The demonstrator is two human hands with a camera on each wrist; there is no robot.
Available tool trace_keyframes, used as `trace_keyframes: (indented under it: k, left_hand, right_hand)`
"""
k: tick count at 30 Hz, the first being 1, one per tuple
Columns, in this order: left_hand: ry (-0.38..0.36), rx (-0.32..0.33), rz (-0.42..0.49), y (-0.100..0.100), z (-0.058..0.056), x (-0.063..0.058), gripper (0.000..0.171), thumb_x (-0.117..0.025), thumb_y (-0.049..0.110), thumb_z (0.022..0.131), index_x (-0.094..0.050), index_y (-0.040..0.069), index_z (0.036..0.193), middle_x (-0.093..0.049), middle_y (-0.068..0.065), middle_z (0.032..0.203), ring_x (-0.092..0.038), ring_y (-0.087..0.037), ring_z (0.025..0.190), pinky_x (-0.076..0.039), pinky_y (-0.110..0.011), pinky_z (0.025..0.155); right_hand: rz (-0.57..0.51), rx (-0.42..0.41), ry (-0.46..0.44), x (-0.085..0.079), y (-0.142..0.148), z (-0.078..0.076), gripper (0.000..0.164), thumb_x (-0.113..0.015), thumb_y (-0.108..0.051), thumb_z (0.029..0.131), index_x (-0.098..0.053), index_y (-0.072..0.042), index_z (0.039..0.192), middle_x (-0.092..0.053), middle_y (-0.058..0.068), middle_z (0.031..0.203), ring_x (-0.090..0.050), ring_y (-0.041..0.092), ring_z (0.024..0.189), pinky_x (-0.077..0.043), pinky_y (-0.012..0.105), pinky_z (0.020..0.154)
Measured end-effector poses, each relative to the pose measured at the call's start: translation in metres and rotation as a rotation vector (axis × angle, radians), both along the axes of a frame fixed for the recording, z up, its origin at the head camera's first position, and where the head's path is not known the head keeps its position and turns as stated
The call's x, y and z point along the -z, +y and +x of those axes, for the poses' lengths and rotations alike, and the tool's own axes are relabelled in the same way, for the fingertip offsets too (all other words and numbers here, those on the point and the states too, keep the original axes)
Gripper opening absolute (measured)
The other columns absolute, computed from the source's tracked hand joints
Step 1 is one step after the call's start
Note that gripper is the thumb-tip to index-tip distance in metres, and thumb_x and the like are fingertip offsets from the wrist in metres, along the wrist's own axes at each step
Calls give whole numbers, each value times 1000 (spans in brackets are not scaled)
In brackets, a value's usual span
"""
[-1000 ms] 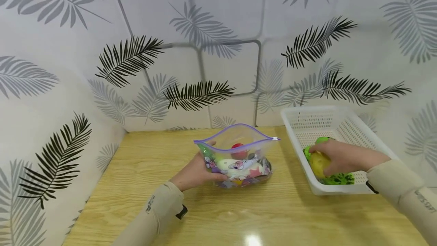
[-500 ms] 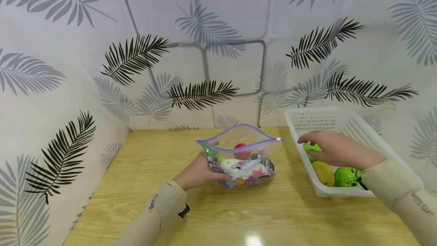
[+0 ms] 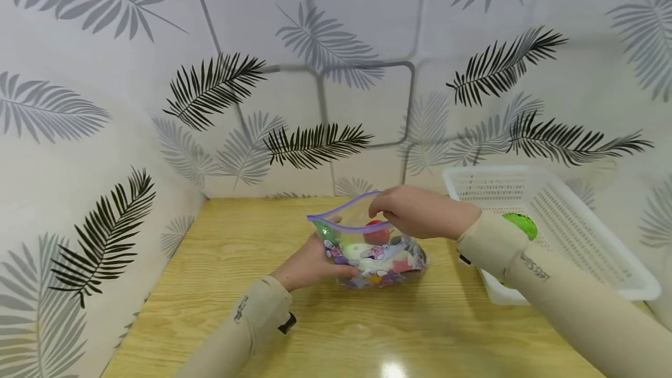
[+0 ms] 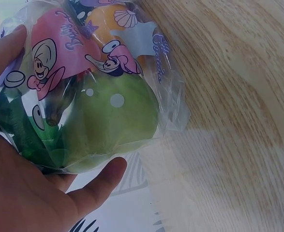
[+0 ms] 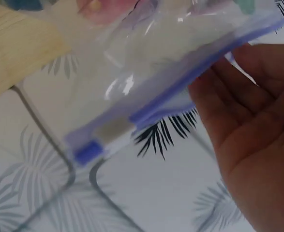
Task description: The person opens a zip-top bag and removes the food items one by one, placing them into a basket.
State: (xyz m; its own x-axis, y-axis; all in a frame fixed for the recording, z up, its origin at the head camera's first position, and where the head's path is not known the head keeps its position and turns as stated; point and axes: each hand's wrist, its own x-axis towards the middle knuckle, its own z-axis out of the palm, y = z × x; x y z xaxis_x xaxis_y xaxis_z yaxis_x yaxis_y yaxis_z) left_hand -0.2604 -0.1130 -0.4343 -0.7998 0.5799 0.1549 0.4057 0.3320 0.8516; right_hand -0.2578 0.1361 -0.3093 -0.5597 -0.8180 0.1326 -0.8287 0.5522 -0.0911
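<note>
Indoors, kind of room unclear: a wood-grain surface (image 3: 362,334) meets pale walls (image 3: 294,92) printed with grey and black leaves (image 3: 216,91).

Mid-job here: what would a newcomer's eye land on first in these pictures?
Probably the clear, printed plastic bag with purple edging near the middle of the head view, its left side gripped by the left hand and the right hand at its mouth. Inside it, a round red item stands out. Next comes the white perforated plastic basket at the right, with a bright green rounded item in it.
</note>
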Motion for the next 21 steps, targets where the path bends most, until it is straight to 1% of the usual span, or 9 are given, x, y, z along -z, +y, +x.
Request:
trace_keyframes:
  k: [2,4,7,8,9,11,14,17,21]
  left_hand:
    - [-4,9,2,0,0,0,108,-84,32,71,-13,14,152,-56,-7,127,-58,-9,99,-46,-46,94]
    - [-14,-3,-18,0,1,1,110,-84,35,71,-12,13,152,-56,-7,125,-58,-9,99,-46,-45,95]
    - [-25,-28,-57,1,2,1,111,-83,41,70,-13,16,152,-53,-2,125,-56,-6,101,-45,-42,96]
    - [-23,-26,-62,1,2,1,107,-83,41,70,-17,17,150,-53,-1,124,-55,-6,101,-45,-41,96]
    - [-23,-20,-61,1,1,1,102,-83,41,70,-22,19,149,-54,1,123,-56,-6,101,-46,-40,96]
    - [-14,1,-46,2,1,2,91,-83,39,70,-32,21,143,-55,4,121,-56,-7,101,-47,-39,94]
    - [-2,40,-13,2,0,2,73,-83,33,72,-44,24,133,-59,5,117,-58,-8,99,-49,-38,90]
    - [12,35,-18,2,-1,0,71,-83,33,72,-44,25,131,-58,6,116,-57,-7,99,-49,-38,90]
    - [9,30,-27,0,-1,-1,70,-83,32,72,-43,26,130,-58,6,116,-56,-7,100,-48,-39,92]
  right_hand:
    - [73,11,-75,5,-9,-8,25,-58,5,89,-70,-10,103,-69,1,102,-60,16,92,-54,35,77]
    - [157,35,-140,11,-14,-15,25,-60,6,86,-70,-11,102,-68,-2,98,-59,14,87,-53,33,75]
    - [259,85,-181,19,-21,-22,19,-61,-2,87,-70,-15,98,-66,-6,90,-56,10,80,-52,31,71]
    - [287,100,-176,23,-23,-24,18,-62,-4,87,-69,-16,99,-65,-7,90,-55,10,80,-52,30,72]
    - [308,107,-161,26,-24,-25,21,-63,-4,86,-70,-17,102,-66,-7,93,-56,10,83,-52,30,74]
    - [330,114,-140,32,-27,-26,23,-65,-5,85,-70,-17,104,-67,-6,97,-57,11,89,-52,31,78]
    - [341,113,-100,39,-30,-27,37,-67,0,81,-69,-18,112,-67,-4,107,-56,15,99,-50,35,86]
    - [348,119,-66,43,-32,-28,42,-69,0,80,-67,-19,118,-66,-2,112,-55,19,103,-49,38,89]
    - [395,124,-7,49,-36,-32,38,-69,-6,82,-66,-16,118,-66,1,109,-54,22,99,-49,39,88]
